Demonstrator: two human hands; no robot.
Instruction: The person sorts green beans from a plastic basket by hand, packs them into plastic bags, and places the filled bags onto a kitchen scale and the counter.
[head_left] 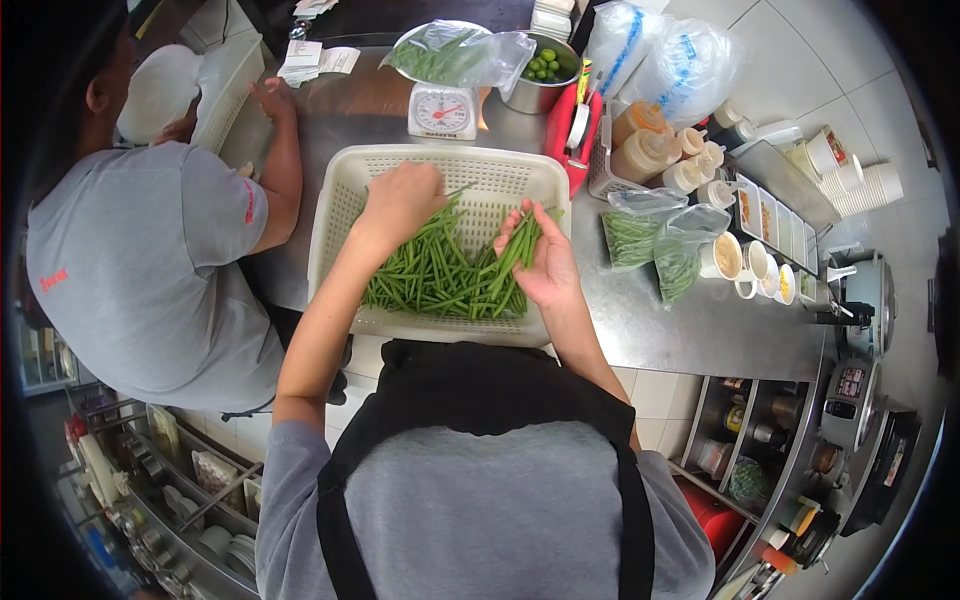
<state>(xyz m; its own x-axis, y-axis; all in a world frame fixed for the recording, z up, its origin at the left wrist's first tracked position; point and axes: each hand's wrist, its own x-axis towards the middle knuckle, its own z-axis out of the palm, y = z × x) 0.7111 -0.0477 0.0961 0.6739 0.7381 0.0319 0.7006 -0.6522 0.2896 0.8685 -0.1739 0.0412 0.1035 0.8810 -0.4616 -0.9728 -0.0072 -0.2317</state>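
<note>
A cream perforated plastic basket (345,165) stands on the steel table in front of me, with a pile of cut green beans (430,265) in it. My right hand (548,262) is palm up at the basket's right side, its fingers closed around a small bunch of green beans (518,245). Over the left part of the pile, my left hand (405,200) is curled with the knuckles up. Its fingertips point down and are hidden, so what they pinch cannot be made out; a few bean ends show beside them.
Behind the basket stand a kitchen scale (442,110) bearing a bagged bowl of greens and a metal pot (545,90) of limes. To the right are a red tape dispenser (572,135), sauce bottles (645,155) and bagged beans (680,250). A co-worker (150,250) is close on the left.
</note>
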